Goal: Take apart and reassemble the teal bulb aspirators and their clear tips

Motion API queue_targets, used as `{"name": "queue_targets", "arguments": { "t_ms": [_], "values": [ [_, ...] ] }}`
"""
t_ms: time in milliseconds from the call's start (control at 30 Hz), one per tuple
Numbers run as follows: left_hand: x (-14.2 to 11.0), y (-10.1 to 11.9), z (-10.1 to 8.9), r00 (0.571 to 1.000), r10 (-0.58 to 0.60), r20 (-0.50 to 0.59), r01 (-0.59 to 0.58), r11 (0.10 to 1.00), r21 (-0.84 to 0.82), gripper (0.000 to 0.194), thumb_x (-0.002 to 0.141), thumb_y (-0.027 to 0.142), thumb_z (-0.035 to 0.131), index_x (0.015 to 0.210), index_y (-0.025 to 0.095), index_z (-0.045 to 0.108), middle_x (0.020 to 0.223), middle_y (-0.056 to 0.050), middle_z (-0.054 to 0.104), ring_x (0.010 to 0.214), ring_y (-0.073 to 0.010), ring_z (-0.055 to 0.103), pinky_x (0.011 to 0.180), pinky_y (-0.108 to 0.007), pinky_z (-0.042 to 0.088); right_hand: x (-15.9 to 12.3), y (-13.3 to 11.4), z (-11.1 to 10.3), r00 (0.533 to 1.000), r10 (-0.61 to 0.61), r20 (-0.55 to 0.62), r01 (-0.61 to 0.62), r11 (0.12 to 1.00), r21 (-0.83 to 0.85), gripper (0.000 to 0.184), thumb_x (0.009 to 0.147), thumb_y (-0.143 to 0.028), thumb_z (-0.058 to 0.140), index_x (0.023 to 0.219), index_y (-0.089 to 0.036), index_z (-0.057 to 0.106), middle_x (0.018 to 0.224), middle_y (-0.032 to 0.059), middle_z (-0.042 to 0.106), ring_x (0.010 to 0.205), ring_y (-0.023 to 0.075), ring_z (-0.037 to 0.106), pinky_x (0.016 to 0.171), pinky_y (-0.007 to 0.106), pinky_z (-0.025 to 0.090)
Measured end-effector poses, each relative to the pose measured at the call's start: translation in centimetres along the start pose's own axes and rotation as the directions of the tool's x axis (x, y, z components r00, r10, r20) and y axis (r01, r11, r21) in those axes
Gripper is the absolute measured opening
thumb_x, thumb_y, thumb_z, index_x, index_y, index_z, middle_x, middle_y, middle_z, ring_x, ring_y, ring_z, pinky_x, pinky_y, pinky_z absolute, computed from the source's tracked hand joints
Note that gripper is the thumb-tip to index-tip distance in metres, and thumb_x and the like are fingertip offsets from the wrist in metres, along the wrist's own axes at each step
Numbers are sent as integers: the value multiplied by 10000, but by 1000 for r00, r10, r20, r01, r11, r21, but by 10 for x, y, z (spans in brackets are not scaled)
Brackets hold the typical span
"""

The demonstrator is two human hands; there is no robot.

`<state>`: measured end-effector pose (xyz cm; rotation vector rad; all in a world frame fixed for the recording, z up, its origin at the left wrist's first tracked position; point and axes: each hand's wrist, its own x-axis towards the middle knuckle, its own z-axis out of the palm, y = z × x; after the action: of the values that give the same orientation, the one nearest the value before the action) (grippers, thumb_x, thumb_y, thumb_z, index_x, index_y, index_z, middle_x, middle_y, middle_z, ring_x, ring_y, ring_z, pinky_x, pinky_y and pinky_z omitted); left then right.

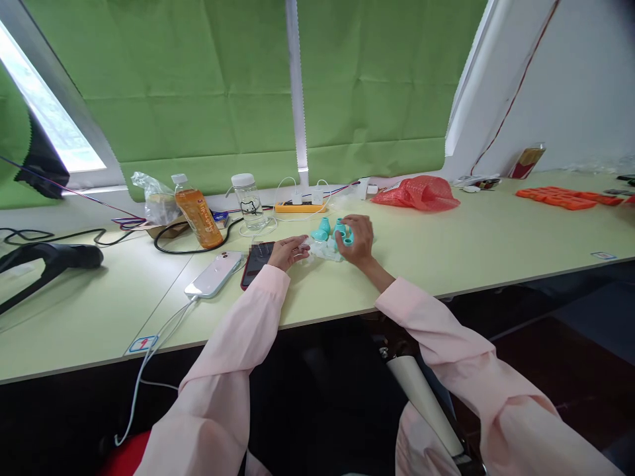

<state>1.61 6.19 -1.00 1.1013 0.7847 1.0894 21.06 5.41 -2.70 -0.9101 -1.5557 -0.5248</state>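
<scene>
Small teal tube-like plastic pieces [321,231] and a loose cluster of translucent white pieces [325,250] lie on the pale table between my hands. My left hand [288,252] is at the left side of the cluster, its thumb and fingers closed on a small translucent white piece [307,242]. On the other side my right hand [359,238] curves its thumb and fingers around a teal piece [348,239], palm facing left. The right fingers partly cover the teal pieces there, and their exact kind is too small to tell.
Beside my left hand lie a dark phone [256,262] and a white phone [214,274] with a cable. Behind stand an orange drink bottle [198,215], a clear jar [249,203] and a power strip [301,207]. Red bubble wrap [417,194] and orange parts [558,197] are rightward.
</scene>
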Motion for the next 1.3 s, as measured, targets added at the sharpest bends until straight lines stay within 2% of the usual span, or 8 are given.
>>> {"name": "queue_targets", "arguments": {
  "t_ms": [67,167,400,567,833,1067,1200,1300],
  "values": [
    [0,-1,-1,1000,4,5,-4,1000,10,250,684,265,615,862,90,597,577,-30,579,497,-89,555,507,-211,479,6,8,-5,991,126,-37,-130,979,-155,190,695,-275,518,844,-157,531,895,102,551,873,249,474,738,389,339],
    [0,-1,-3,1000,7,1,-7,1000,27,303,669,366,614,850,124,589,526,4,535,429,-68,506,442,-187,438,8,13,-8,954,277,115,-227,917,-327,169,675,-323,512,665,-156,540,696,69,571,731,219,508,663,344,336],
    [2,0,-2,1000,19,-14,-18,1000,20,318,636,300,655,890,133,564,560,18,525,460,-59,515,475,-185,434,1,9,-4,912,324,251,-217,901,-374,249,599,-398,544,525,-162,508,521,28,550,493,144,473,482,240,259],
    [2,1,-3,1000,3,11,-4,999,31,322,604,169,670,902,116,561,627,-16,578,488,-71,542,502,-202,446,0,11,-5,922,265,281,-174,934,-310,229,615,-337,542,483,-161,479,493,36,537,486,147,475,472,249,257],
    [-2,2,2,998,-35,52,30,995,91,259,608,281,676,760,90,586,496,-15,551,386,-74,496,403,-195,394,-9,-5,-1,942,121,312,-109,992,-57,270,720,-282,475,473,-183,429,472,11,480,474,117,454,499,260,334],
    [-4,3,2,1000,-10,-22,13,994,110,323,527,230,728,776,109,561,536,-21,584,424,-77,516,441,-200,413,-13,-21,1,853,-64,518,-54,977,208,255,608,-380,628,696,-162,529,570,-21,559,466,81,465,450,203,357],
    [-3,2,-1,999,22,-45,-17,994,113,292,508,244,735,706,96,579,544,-16,576,434,-62,503,437,-182,397,-12,-22,0,786,-138,603,-35,963,267,259,534,-383,676,595,-168,545,516,-46,553,469,77,482,480,194,356],
    [-3,1,-1,998,50,-33,-46,993,112,267,531,295,719,650,93,590,499,5,539,415,-49,471,409,-172,362,-14,-21,2,794,-107,598,-47,971,235,241,554,-382,659,569,-167,552,498,-37,545,478,89,485,511,212,356]
  ]
}}
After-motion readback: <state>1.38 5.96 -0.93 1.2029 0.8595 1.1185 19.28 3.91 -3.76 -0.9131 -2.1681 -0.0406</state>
